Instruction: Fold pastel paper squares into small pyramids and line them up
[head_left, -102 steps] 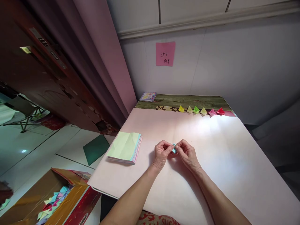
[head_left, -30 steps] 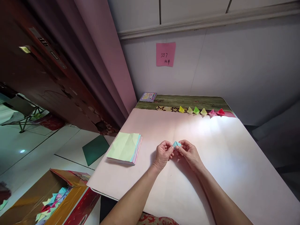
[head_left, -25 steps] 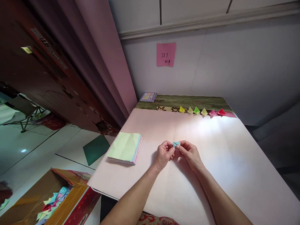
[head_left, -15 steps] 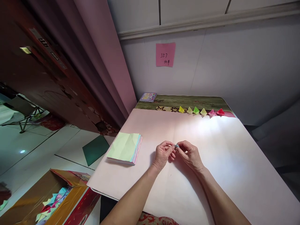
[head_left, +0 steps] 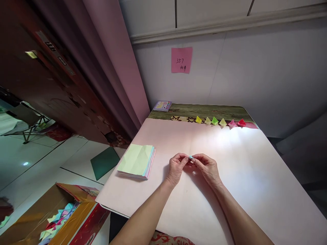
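Over the middle of the pale pink table cover (head_left: pixel 163 136), a small light-blue piece of folded paper (head_left: pixel 190 157) is pinched between my two hands. My left hand (head_left: pixel 177 166) grips its left side with thumb and fingertips. On its other side, my right hand (head_left: pixel 206 167) closes on it the same way. Fingers hide most of the paper, so its full shape cannot be made out. Left of my hands lies a stack of coloured paper squares (head_left: pixel 135 160), pale green on top.
Along the table's far edge stand several small folded paper shapes, among them a red one (head_left: pixel 241 123) and a green one (head_left: pixel 214 120). A small packet (head_left: pixel 162 105) sits at the far left corner. On the floor, an open cardboard box (head_left: pixel 28 211) holds folded papers (head_left: pixel 57 221).
My fingertips have shifted on the blue paper, and both hands now meet closer together around it. The view has moved very slightly.
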Tool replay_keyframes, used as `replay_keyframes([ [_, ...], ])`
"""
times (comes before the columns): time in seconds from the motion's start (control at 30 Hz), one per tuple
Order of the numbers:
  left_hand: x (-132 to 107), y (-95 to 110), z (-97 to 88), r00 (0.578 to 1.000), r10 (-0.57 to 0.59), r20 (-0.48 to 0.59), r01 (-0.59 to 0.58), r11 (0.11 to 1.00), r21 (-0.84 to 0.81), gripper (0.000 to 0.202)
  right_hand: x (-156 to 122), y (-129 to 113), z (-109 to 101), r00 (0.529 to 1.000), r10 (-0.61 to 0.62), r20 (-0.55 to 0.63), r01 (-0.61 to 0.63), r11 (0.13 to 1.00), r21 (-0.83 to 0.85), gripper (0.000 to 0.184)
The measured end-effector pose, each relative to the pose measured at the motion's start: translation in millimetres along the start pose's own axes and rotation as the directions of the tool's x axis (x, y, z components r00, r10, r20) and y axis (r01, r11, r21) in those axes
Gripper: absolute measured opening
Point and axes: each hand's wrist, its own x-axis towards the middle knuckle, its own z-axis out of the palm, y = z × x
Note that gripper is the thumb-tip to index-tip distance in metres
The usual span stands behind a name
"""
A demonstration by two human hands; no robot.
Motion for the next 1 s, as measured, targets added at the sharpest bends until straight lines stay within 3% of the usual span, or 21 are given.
replay_keyframes([
  [0.1,-1,1,0.3,1.0,-0.003,0.018,0.003,1.0,-0.004,0.024,0,1,0,1.0,-0.013,-0.014,0.013,1.0,-0.006,0.027],
  [0.3,-2,0,1.7,0.999,0.024,0.028,-0.024,1.0,0.009,0.032,3,3,-6,0.988,-0.135,0.076,0.143,0.983,-0.115,0.022],
  [0.4,-2,-2,3.2,0.999,0.042,0.013,-0.043,0.997,0.068,0.024,4,3,-7,0.982,-0.167,0.087,0.18,0.971,-0.159,0.021],
  [0.6,-2,-2,5.9,0.992,0.052,-0.119,-0.037,0.991,0.126,0.023,-1,4,1,0.986,-0.161,0.045,0.167,0.959,-0.228,0.022],
  [0.87,-2,-2,3.9,0.988,0.067,-0.14,-0.042,0.983,0.18,0.022,-4,0,7,0.987,-0.158,-0.014,0.148,0.95,-0.276,0.023],
  [1.0,-1,0,3.0,0.987,0.029,-0.156,-0.01,0.993,0.122,0.025,-4,2,9,0.993,-0.114,-0.009,0.109,0.968,-0.225,0.025],
])
